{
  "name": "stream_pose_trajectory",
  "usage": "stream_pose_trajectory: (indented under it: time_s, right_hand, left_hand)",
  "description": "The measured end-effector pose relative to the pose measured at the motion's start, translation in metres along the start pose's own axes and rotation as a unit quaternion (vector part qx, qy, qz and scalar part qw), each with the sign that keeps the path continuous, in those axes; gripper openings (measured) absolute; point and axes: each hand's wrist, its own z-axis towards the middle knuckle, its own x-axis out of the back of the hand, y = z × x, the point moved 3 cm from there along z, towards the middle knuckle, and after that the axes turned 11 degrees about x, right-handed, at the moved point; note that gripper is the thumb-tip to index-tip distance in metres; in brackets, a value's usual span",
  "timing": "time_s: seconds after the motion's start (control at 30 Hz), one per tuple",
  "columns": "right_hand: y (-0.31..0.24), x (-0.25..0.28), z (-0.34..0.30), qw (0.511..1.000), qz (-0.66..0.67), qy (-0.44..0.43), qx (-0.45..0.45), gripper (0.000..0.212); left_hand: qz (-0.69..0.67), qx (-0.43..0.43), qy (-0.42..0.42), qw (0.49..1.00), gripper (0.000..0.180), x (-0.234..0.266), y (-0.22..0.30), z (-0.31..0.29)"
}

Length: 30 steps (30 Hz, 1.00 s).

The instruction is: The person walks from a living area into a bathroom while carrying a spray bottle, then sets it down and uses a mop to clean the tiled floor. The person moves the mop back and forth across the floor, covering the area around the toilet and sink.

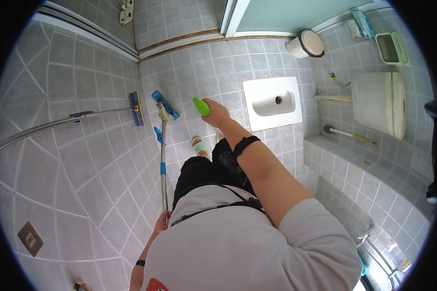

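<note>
My right hand [217,114] is closed around a bright green object [201,106] with a rounded end, held out in front of me above the tiled floor. The rest of that object is hidden by my fingers, so its exact kind is unclear. At my left side, my left hand [163,222] grips the metal pole of a mop [163,167]. The blue mop head [165,105] rests on the floor near the left wall. To the right of my right hand, a white squat toilet [249,116] is set into the floor.
A long-handled scrub brush [137,109] leans by the left wall. A lidded white bin [307,44] stands at the far right. On the right wall are a cistern [374,104] and a toilet brush [347,132]. A sliding-door track [179,45] crosses the far floor.
</note>
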Motion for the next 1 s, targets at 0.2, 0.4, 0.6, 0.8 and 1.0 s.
stream_pose_trajectory:
  time_s: [0.2,0.4,0.6,0.8,1.0]
  right_hand:
    - [0.053,0.049,-0.027,0.991,0.011,0.088,-0.097,0.039]
    - [0.171,0.158,-0.071,0.955,-0.013,0.169,-0.243,0.043]
    - [0.259,0.227,-0.1,0.916,0.018,0.257,-0.308,0.051]
    - [0.296,0.259,-0.135,0.897,0.075,0.292,-0.324,0.041]
    - [0.214,0.174,-0.11,0.994,-0.017,0.043,-0.099,0.041]
  left_hand:
    - [0.168,-0.041,0.133,0.976,0.029,-0.032,-0.002,-0.012]
    - [0.379,-0.164,0.11,0.904,0.036,-0.073,-0.027,0.008]
    - [0.509,-0.24,0.121,0.818,0.038,-0.114,-0.051,0.026]
    - [0.503,-0.151,0.208,0.825,0.037,-0.143,-0.075,0.037]
    - [0.48,-0.252,0.255,0.8,0.048,-0.067,-0.117,0.083]
